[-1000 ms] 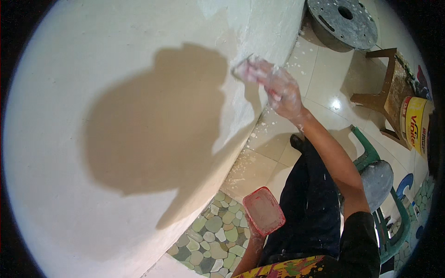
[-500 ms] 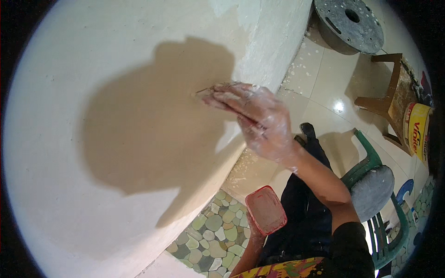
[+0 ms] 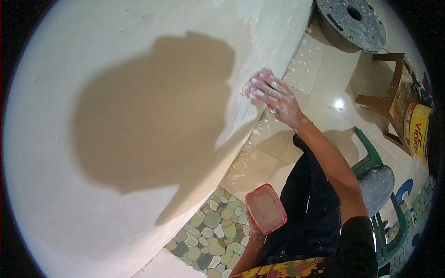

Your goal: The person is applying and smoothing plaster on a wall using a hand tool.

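A pale wall (image 3: 153, 245) fills the left and middle of the view, with a whiter, damp-looking band along its lower edge. My right hand (image 3: 273, 97), smeared with white paste, is at that band with its fingers bunched together. Reddish edges show around the fingers, but whatever lies under them is hidden. Lower down, my left hand (image 3: 255, 228) holds a red-rimmed rectangular tub (image 3: 266, 208) from beneath and the side. Pale, smooth paste lies inside the tub. Most of the left hand's fingers are behind it.
White spots speckle the tiled floor (image 3: 308, 65) along the wall. A pebble-patterned floor patch (image 3: 213, 234) lies below. To the right are a grey round drum-like base (image 3: 345, 28), a brown stool (image 3: 394, 92), a yellow bucket (image 3: 419, 132) and a green chair (image 3: 368, 153) with a grey round object (image 3: 378, 190).
My right hand has moved right and down across the wall, from the shadowed area to the lower edge. The tub in my left hand has barely moved.
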Tool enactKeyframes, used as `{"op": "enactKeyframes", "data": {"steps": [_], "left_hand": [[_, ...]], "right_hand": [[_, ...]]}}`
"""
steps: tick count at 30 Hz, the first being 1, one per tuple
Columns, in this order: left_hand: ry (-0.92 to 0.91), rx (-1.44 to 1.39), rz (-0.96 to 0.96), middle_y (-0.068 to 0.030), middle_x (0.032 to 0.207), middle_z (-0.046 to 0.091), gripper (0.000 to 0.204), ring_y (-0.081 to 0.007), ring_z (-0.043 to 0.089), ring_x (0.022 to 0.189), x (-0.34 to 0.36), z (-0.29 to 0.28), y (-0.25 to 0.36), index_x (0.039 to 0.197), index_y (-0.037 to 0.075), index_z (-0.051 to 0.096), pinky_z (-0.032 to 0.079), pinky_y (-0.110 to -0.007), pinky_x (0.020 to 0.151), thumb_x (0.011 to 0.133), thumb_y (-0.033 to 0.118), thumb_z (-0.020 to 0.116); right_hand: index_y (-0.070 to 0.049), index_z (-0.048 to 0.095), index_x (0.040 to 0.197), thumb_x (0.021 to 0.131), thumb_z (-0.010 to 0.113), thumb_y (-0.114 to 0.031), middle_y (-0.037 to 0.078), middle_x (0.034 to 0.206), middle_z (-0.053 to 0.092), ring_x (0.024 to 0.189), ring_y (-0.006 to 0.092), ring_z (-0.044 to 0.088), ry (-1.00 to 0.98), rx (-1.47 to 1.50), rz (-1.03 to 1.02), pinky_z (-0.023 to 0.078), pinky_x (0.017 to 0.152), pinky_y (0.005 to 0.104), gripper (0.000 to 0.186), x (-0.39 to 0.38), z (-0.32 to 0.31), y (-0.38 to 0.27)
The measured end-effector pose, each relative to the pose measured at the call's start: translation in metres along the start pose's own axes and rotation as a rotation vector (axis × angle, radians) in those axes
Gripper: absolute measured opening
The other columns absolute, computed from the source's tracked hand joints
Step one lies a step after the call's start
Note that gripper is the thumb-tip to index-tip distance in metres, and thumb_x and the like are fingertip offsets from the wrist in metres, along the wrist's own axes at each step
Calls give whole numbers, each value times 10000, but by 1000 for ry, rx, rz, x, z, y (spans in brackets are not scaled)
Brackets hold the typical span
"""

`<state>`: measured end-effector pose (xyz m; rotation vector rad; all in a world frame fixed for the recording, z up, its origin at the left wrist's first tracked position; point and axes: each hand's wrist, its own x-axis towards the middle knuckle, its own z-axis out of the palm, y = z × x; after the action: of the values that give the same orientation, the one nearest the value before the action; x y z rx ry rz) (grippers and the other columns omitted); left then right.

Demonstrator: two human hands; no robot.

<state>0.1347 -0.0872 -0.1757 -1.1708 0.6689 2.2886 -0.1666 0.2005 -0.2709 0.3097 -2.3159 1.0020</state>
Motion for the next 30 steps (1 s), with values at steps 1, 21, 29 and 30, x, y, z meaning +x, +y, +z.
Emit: {"op": "enactKeyframes", "data": {"steps": [1, 21, 29, 30], "left_hand": [[0, -1, -1, -112, 1460, 509, 816, -364, 538, 1287, -1, -1, 1, 1501, 156, 392, 479, -617, 1013, 875, 612, 647], [18, -17, 83, -133, 1462, 513, 785, -356, 536, 1290, -6, 25, -12, 1501, 111, 396, 465, -560, 1056, 920, 612, 564], [48, 10, 108, -112, 1475, 494, 786, -359, 533, 1290, -7, -4, -16, 1511, 155, 376, 471, -599, 1033, 917, 633, 569], [31, 13, 118, -110, 1477, 492, 783, -358, 532, 1291, -7, -6, -19, 1512, 155, 373, 472, -597, 1033, 920, 630, 568]], "right_hand": [[-174, 589, 1367, 837, 666, -68, 52, 1509, 498, 1394, 298, 459, -63, 27, 37, 373, 1146, 475, 546, -2, -5, -7], [30, 699, 1170, 855, 563, 65, 162, 1224, 692, 1110, 276, 661, 327, 602, 368, 502, 958, 386, 345, 75, -46, -106], [-62, 697, 1216, 750, 614, 141, 134, 1348, 625, 1296, 324, 559, 344, 117, 3, 446, 1066, 422, 516, 64, -15, -6], [-76, 696, 1223, 753, 613, 137, 123, 1351, 623, 1304, 317, 553, 245, 11, -55, 449, 1065, 431, 523, 43, 2, 3]]}}
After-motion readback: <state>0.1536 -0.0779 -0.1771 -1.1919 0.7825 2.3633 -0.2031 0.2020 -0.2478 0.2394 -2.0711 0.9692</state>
